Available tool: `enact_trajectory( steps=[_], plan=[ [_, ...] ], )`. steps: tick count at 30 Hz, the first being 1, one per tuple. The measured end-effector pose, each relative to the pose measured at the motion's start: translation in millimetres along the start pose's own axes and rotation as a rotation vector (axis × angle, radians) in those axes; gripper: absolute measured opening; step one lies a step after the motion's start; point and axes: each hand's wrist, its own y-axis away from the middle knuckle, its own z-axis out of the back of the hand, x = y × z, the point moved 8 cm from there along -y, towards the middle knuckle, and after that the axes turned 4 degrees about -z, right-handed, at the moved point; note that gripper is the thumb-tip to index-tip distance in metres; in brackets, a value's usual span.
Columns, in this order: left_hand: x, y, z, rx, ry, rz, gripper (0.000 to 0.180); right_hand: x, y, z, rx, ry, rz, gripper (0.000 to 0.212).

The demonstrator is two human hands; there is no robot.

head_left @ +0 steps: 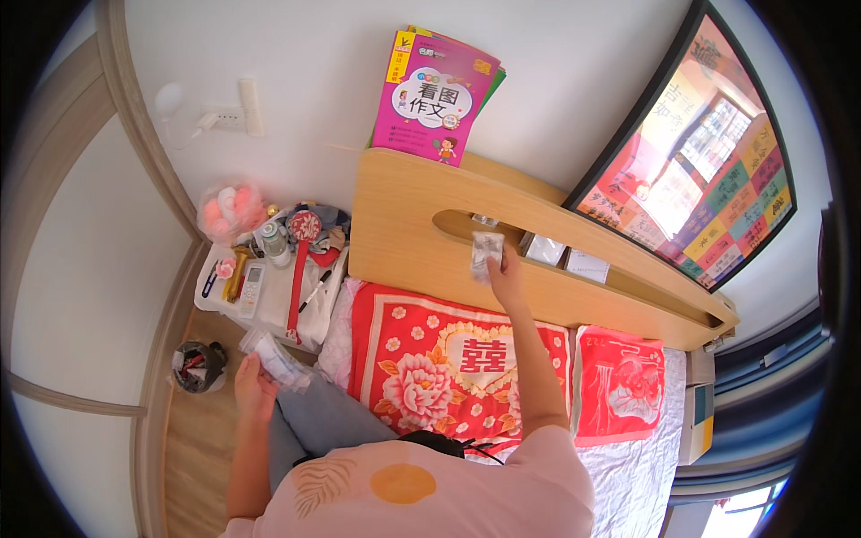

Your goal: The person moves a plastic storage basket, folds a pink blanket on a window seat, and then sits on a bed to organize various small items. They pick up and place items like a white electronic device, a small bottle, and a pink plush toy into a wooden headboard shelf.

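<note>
Pink shirt (363, 507) lies nearest — beyond it, the left hand (255, 387) grips a clear packet (279, 360) near the tabletop (272, 302); the right hand (506, 274) pinches a small bag (485, 255) by the wooden headboard (399, 229).

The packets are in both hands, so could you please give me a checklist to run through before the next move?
1. Right hand grips the right packet: ok.
2. Left hand grips the left packet: ok.
3. Headboard slot free of other things: not ok; white items sit inside.
4. Right packet clear of the headboard: cannot tell.
5. Packets' contents identified: cannot tell.
</note>
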Motion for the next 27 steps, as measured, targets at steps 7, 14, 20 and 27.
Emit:
enact_trajectory(
  steps=[7,14,20,27],
  plan=[
    [-2,22,24,-0.102,-0.014,-0.011,0.018,59,-23,-19,-0.174,0.785,0.672,0.023],
    [-1,36,35,-0.117,-0.06,-0.016,0.02,9,-83,-36,-0.029,0.61,0.507,0.036],
    [10,40,60,-0.112,-0.042,-0.023,0.032,12,-104,-67,0.025,0.59,0.53,0.033],
    [15,40,61,-0.099,-0.007,-0.027,0.03,38,-98,-102,0.282,0.491,0.291,0.028]
  ],
)
